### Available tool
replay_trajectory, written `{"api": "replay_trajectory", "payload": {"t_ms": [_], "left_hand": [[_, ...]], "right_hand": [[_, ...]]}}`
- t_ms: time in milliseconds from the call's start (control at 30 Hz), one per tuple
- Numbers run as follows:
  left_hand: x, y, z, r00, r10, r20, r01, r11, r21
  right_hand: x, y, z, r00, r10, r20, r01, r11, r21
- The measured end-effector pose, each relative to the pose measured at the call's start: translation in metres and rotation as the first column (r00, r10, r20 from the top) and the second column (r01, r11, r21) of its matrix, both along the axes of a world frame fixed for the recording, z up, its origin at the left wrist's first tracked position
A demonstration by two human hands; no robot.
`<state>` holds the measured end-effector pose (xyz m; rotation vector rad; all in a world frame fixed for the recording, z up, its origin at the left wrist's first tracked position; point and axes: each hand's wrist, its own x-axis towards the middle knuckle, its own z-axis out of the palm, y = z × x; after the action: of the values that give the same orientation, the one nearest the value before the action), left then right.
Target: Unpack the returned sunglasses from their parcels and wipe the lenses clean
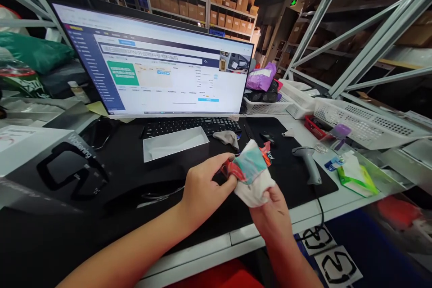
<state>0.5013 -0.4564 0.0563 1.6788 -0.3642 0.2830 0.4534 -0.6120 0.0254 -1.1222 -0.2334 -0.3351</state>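
My left hand [207,184] pinches the red, crinkled edge of a small soft bundle between thumb and fingers. Its teal printed part [251,164] faces up, and I cannot make out what kind of packet it is. My right hand [272,211] grips the white cloth-like part [251,192] of the same bundle from below. Both hands hold it above the black desk mat [209,198], near the front edge. Behind the bundle lie a crumpled grey cloth [227,138] and an open white box [176,145]. A pair of glasses [162,195] rests left of my left hand.
A monitor [162,72] stands behind a black keyboard [192,126]. To the right are a mouse [267,137], a barcode scanner [308,164] with its cable, a green-white packet [357,177] and white baskets [364,121]. A large printed box [50,171] occupies the left side.
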Motion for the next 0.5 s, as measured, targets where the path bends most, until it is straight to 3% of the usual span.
{"api": "replay_trajectory", "payload": {"t_ms": [133, 233, 367, 500], "left_hand": [[0.000, 0.002, -0.002, 0.998, 0.032, 0.060, -0.036, 0.997, 0.066], [0.002, 0.001, -0.007, 0.998, -0.005, 0.059, -0.002, 0.993, 0.121], [0.007, -0.002, -0.014, 0.999, -0.042, -0.034, 0.046, 0.991, 0.124], [0.011, -0.006, -0.015, 0.989, -0.150, -0.002, 0.148, 0.970, 0.193]], "right_hand": [[0.011, -0.004, 0.006, 0.991, 0.055, 0.125, -0.018, 0.960, -0.279], [0.020, -0.004, 0.011, 0.983, -0.089, 0.160, 0.144, 0.913, -0.383], [0.027, 0.005, 0.009, 0.952, -0.252, 0.171, 0.299, 0.879, -0.371], [0.034, -0.001, 0.002, 0.966, -0.258, -0.023, 0.248, 0.947, -0.206]]}}
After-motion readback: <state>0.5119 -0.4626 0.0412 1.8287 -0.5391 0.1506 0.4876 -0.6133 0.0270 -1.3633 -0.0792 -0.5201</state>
